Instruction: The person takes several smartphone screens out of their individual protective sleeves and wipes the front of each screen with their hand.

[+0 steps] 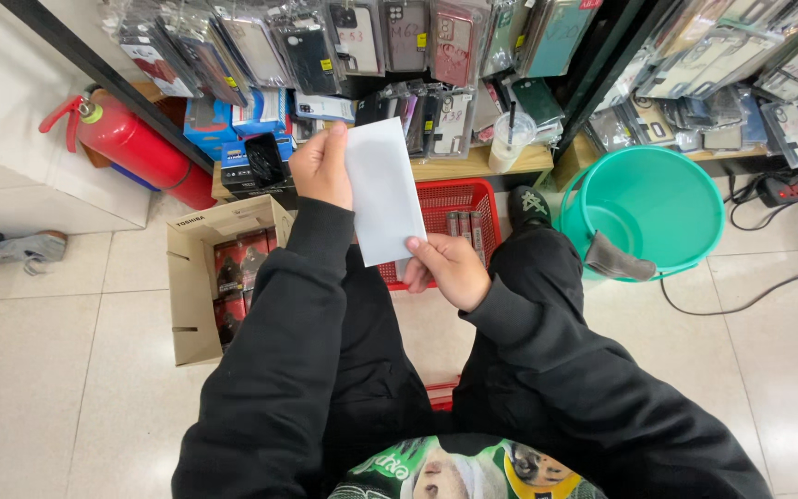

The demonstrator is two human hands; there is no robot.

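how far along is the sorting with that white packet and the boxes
Done: the cardboard box already holds several dark red packs, and the red basket has a few items in it. In hand: the left hand and right hand hold one flat white packet above the lap. Left: that packet has not been put down anywhere yet.

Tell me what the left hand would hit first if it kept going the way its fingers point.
The left hand, holding the white envelope, points up toward the shelf. It would probably meet the packaged phone cases hanging there first, though depth is unclear.
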